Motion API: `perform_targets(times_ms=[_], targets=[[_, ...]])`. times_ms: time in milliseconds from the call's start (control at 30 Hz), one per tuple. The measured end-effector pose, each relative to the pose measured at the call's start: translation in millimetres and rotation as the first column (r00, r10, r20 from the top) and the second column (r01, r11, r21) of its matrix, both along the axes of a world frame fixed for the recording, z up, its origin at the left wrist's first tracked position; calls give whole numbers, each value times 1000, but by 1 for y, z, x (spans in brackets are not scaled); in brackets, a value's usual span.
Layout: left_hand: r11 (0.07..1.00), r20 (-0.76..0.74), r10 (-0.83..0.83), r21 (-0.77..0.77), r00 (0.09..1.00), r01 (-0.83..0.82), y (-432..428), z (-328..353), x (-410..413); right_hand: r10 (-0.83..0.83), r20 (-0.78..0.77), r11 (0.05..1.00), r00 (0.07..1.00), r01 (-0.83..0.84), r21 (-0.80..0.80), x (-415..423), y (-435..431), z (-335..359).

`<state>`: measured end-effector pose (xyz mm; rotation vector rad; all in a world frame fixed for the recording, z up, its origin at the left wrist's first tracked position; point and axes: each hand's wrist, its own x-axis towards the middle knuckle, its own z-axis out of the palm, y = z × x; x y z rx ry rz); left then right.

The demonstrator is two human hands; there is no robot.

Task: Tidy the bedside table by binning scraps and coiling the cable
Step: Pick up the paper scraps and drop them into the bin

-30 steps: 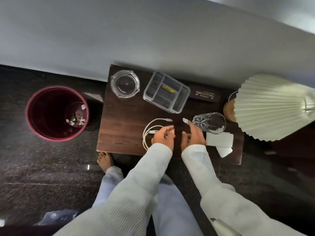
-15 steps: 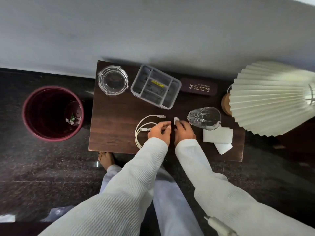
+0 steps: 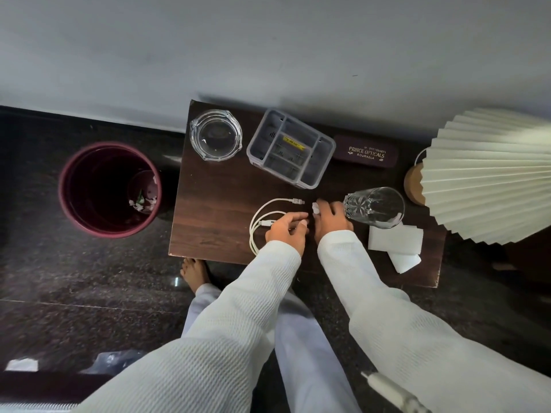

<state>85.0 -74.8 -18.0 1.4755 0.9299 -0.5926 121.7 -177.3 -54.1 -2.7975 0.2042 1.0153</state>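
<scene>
Right hand (image 3: 332, 217) has closed in, now pinching white scrap (image 3: 315, 208) (left hand (image 3: 287, 231) grips cable (image 3: 280, 200)); knuckles just beside glass (image 3: 374, 207) may knock it on lifting away.

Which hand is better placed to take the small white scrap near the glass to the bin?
The right hand: its fingertips touch the scrap, just beside the glass. The left hand holds the cable loops, so it is occupied.

White cable (image 3: 258, 217) – loose loops, table (image 3: 214, 210) front. Small white scrap (image 3: 315, 208) just right. Maroon bin (image 3: 63, 189) on floor – scraps (image 3: 140, 204) inside.
</scene>
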Motion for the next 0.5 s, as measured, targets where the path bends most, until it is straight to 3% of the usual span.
perform_targets(times_ms=[133, 267, 367, 500], targets=[[998, -1, 68, -14, 998, -68, 4, 1, -3, -74, 112, 997, 991, 70, 40, -6, 0, 1], [993, 27, 117, -37, 993, -116, 11, 4, -6, -416, 266, 879, 870, 308, 364, -23, 9, 20], [996, 85, 89, -9, 992, -89, 24, 9, -10, -526, 185, 767, 830, 368, 526, -36, 22, 44], [994, 130, 108, -47, 986, -102, 42, 17, -19, -600, -11, 652, 800, 496, 574, -44, 41, 68]])
